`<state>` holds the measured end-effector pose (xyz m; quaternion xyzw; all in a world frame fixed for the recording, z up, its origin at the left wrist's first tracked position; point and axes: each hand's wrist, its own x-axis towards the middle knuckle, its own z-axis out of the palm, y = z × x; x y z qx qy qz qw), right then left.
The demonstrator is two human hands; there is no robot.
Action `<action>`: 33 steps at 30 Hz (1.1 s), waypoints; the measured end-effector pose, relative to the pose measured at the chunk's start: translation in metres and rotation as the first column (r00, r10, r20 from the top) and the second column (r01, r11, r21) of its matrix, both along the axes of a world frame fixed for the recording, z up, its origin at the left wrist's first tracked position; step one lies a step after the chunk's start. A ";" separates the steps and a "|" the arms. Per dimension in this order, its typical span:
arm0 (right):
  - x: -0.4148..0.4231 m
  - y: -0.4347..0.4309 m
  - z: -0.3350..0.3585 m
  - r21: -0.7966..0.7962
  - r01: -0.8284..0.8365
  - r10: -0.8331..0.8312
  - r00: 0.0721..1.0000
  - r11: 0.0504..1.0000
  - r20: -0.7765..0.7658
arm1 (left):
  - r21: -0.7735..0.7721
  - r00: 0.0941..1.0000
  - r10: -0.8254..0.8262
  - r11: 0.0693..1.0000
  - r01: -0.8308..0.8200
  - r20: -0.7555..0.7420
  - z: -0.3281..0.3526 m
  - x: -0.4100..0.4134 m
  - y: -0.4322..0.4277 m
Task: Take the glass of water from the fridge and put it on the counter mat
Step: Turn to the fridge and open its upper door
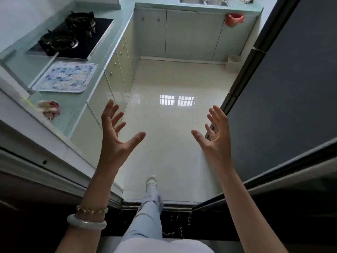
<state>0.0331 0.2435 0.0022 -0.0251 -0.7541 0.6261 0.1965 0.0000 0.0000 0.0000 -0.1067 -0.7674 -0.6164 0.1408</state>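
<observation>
My left hand (116,130) and my right hand (215,132) are both raised in front of me over the floor, palms facing each other, fingers spread, holding nothing. The counter mat (67,77), patterned in blue and white, lies flat on the pale green counter (76,106) at the left, just in front of the black gas hob. A tall dark fridge (284,84) with its doors shut fills the right side, close beside my right hand. No glass of water is in view.
A black two-burner gas hob (73,37) sits behind the mat. A crumpled cloth (49,109) lies on the counter's near end. A sink (204,1) is at the far counter, an orange holder (234,20) hangs on a cabinet, and a white bin (233,63) stands on the glossy floor.
</observation>
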 end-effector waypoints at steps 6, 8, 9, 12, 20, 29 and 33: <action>-0.073 0.007 -0.017 -0.025 0.076 -0.076 0.997 0.997 0.024 | 0.010 1.000 -0.021 1.000 0.021 -0.018 -0.015 -0.082 0.007; -0.109 0.012 -0.023 -0.032 0.096 -0.095 0.995 0.995 0.030 | 0.036 0.999 -0.038 0.999 0.039 -0.016 -0.021 -0.123 0.010; -0.128 0.014 -0.027 -0.034 0.107 -0.106 0.994 0.994 0.036 | 0.039 0.999 -0.043 0.998 0.043 -0.011 -0.025 -0.145 0.011; -0.196 0.015 -0.033 -0.026 0.121 -0.120 0.991 0.992 0.053 | 0.033 0.999 -0.032 0.999 0.032 0.011 -0.032 -0.218 0.015; -0.358 0.022 -0.023 0.002 0.148 -0.148 0.989 0.989 0.019 | -0.011 0.995 -0.095 0.995 0.095 0.004 -0.022 -0.388 0.019; -0.498 0.047 -0.035 -0.020 0.176 -0.173 0.981 0.984 0.089 | 0.019 0.993 -0.113 0.994 0.112 0.047 -0.036 -0.534 0.037; -0.575 0.068 -0.045 -0.017 0.178 -0.175 0.980 0.984 0.099 | 0.012 0.994 -0.106 0.994 0.106 0.035 -0.043 -0.610 0.058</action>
